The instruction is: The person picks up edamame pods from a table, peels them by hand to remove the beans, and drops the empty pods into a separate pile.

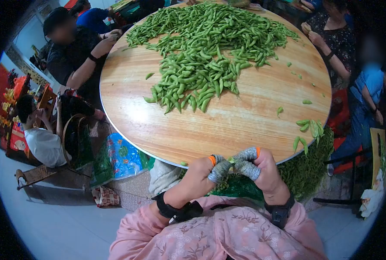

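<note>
My left hand (197, 177) and my right hand (267, 172) meet just past the near edge of the round wooden table (128, 102). Grey wrapping covers the thumb and finger of each, with orange bands around it. Both hands are closed in a pinch, fingertip to fingertip, on a small edamame pod (231, 160); only a light green bit of it shows between them. A large heap of edamame pods (201, 69) covers the far and middle part of the tabletop. Several loose pods (304, 125) and a pale leaf (316, 129) lie near the right edge.
Below the table, to the right, is a mass of green plant scraps (310, 173). A blue plastic bag (122, 151) and a whitish cloth (164, 177) are at the left. People sit around the table; one person (48, 143) sits apart at the left. A dark-framed stool (346, 200) stands right.
</note>
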Available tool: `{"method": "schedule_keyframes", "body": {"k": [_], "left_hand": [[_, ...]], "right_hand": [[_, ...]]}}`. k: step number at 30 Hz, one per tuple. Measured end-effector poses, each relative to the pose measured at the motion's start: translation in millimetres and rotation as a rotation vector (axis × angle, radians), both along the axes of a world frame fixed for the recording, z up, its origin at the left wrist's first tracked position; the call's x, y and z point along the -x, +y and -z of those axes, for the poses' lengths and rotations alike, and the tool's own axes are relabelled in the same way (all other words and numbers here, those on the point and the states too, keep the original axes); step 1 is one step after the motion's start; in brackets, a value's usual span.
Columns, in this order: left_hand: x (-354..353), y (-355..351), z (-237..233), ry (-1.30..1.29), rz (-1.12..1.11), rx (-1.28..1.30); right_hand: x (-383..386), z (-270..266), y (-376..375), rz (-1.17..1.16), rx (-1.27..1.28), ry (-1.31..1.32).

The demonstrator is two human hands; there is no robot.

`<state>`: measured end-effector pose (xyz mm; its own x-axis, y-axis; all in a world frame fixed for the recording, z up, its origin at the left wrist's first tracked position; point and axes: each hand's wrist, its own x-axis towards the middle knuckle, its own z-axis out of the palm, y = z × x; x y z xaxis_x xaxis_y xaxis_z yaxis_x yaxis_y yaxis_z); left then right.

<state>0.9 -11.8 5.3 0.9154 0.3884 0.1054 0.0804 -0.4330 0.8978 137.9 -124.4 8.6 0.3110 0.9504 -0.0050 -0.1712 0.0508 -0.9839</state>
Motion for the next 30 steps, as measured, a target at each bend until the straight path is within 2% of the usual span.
{"method": "schedule_keyframes", "body": {"k": [1,2,4,5,7,8,10,11,13,14,16,18,19,25,29,30], "left_hand": [[0,1,0,-0.06,0.025,0.291],[0,0,0,-0.06,0.026,0.291],[0,-3,-1,0.034,-0.03,0.864],[0,-3,-5,0.034,-0.029,0.863],[-2,-5,-13,0.098,-0.096,1.133],[-1,-2,-11,0.098,-0.096,1.132],[2,3,-5,-0.043,0.139,0.394],[1,3,-5,-0.044,0.14,0.394],[1,3,-6,-0.023,0.139,0.06],[1,3,-5,-0.023,0.14,0.061],[3,4,0,0.047,0.05,-0.209],[2,2,-4,0.051,0.027,-0.297],[1,1,-5,0.056,0.006,-0.385],[1,1,-3,0.068,0.03,-0.536],[0,0,0,-0.02,0.042,-0.548],[-1,-2,-1,-0.047,0.058,-0.285]], "right_hand": [[0,1,0,0.001,0.001,0.0],[0,2,0,-0.016,-0.034,0.039],[-1,5,1,-0.033,-0.069,0.077],[-2,6,3,-0.036,-0.082,0.095],[-2,6,3,-0.037,-0.096,0.112],[-1,5,4,-0.004,-0.067,0.132],[-2,4,3,0.029,-0.036,0.151],[-3,3,2,0.061,-0.012,0.15],[-4,-1,2,0.093,0.011,0.149],[-4,-6,1,0.072,0.048,0.167],[-4,-9,0,0.051,0.085,0.185],[-3,-9,0,0.0,0.103,0.315],[-3,-9,0,0.0,0.103,0.315],[-5,0,2,-0.066,0.124,0.317],[-5,1,0,-0.081,0.168,0.322],[-4,1,0,-0.072,0.143,0.313]]}}
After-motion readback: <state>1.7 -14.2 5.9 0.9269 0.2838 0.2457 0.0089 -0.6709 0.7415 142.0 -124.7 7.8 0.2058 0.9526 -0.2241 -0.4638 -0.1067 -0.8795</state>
